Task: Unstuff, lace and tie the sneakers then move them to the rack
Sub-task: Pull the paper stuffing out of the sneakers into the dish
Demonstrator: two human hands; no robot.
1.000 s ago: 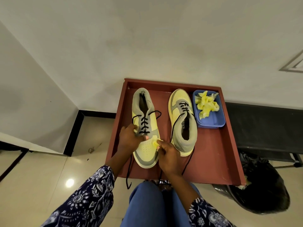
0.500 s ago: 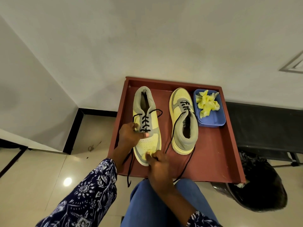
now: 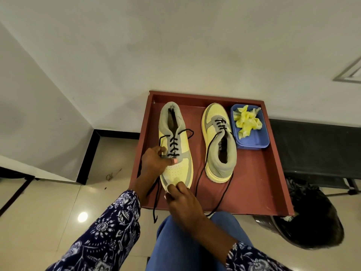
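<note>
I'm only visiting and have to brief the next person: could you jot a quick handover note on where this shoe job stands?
Left hand: holds the left sneaker at its lowest laces, thumb across the tongue.
Right hand: fingers curled at that sneaker's toe; what the grip holds, if anything, cannot be told.
Both sneakers sit on the red tray; the right sneaker points the other way.
Done: yellow stuffing lies in the blue bin; both partly laced.
Left: finish lacing, tie loose ends, move to rack.
</note>
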